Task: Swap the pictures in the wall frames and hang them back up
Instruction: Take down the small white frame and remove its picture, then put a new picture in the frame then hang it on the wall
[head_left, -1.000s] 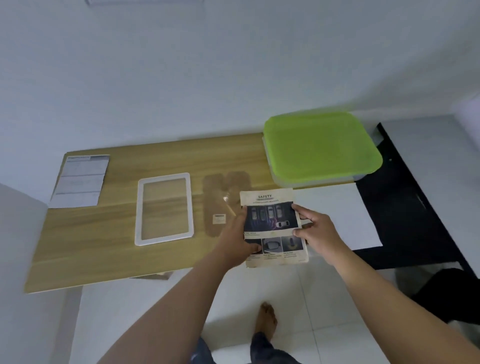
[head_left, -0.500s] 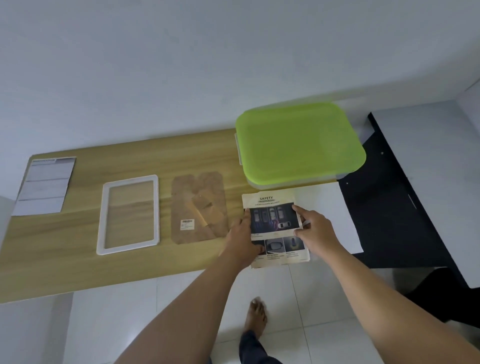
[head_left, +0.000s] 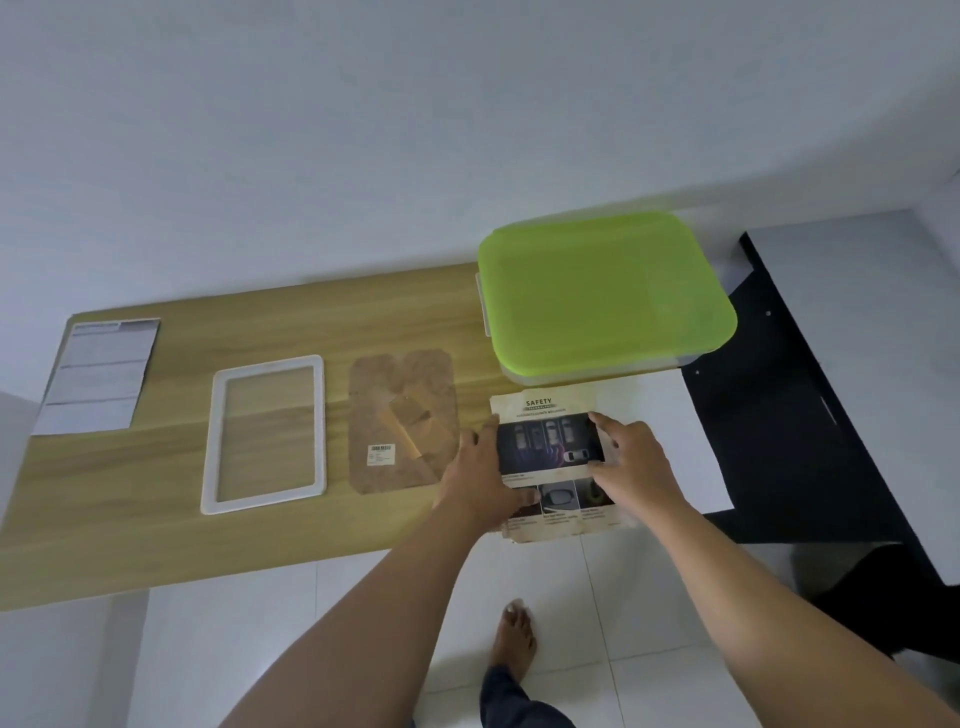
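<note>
Four flat things lie along the wooden table (head_left: 156, 519): a printed sheet (head_left: 98, 376), an empty white picture frame (head_left: 212, 441), a brown backing board (head_left: 379, 395) with a barcode label, and a safety poster (head_left: 545, 410) overhanging the near edge. The left hand (head_left: 480, 478) pinches the poster's left edge, thumb on the print. The right hand (head_left: 636, 467) grips its right side, fingers curled. A green-lidded container (head_left: 602, 296) stands just behind.

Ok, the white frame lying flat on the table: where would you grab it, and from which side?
Likely the near short rail of the white frame, approached from the front edge of the table. It lies flat with its long rails running away from the person, so that rail is closest and fingers can slip under its edge.
</note>
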